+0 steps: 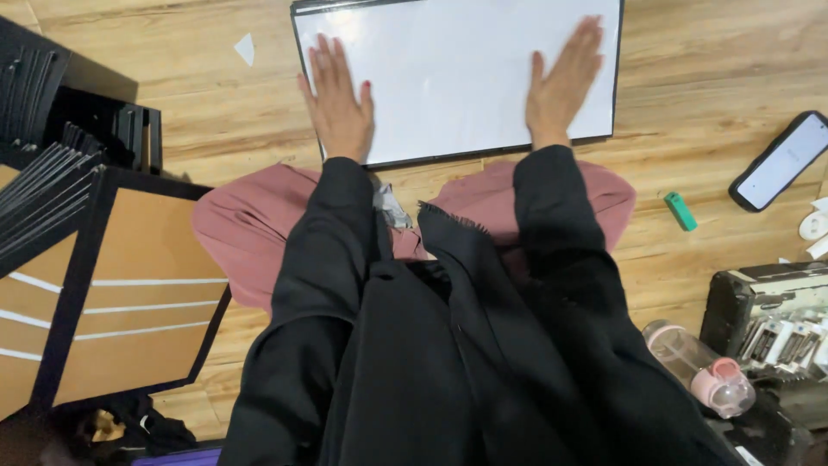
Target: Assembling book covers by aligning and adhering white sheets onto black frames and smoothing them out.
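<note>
A white sheet in a thin black frame [457,78] lies flat on the wooden floor in front of my knees. My left hand [338,99] rests palm down on its left side, fingers spread a little. Flat on the right side of the sheet lies my right hand [562,82], fingers pointing away from me. Neither hand holds anything. Black sleeves cover both arms, and pink trousers show beneath them.
A brown panel with a black frame [129,293] lies at the left, with stacked black frames [52,147] behind it. At the right are a phone [780,160], a small green lighter [680,210], a pink-capped bottle [703,367] and a black tool [768,315].
</note>
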